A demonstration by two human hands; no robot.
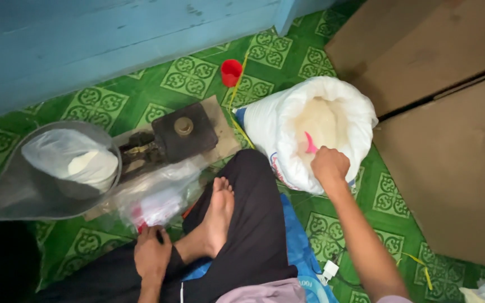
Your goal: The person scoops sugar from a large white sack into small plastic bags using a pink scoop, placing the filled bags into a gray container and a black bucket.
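Observation:
My right hand (329, 166) is closed around a pink scoop (310, 145) whose tip dips into the white grain inside an open white sack (273, 126) on the floor. My left hand (151, 253) rests low by my crossed leg, its fingers pinching the edge of a pile of clear plastic bags (155, 193). A balance scale (183, 133) stands ahead of me. Its metal pan (7, 193) on the left holds a clear bag of white grain (68, 157). My bare foot (218, 210) lies between the two hands.
A small red cup (231, 72) stands on the green patterned floor (189, 76) near a blue wooden wall (96, 39). Large brown cardboard boxes (450, 151) fill the right side. A blue bag (301, 252) lies under my leg.

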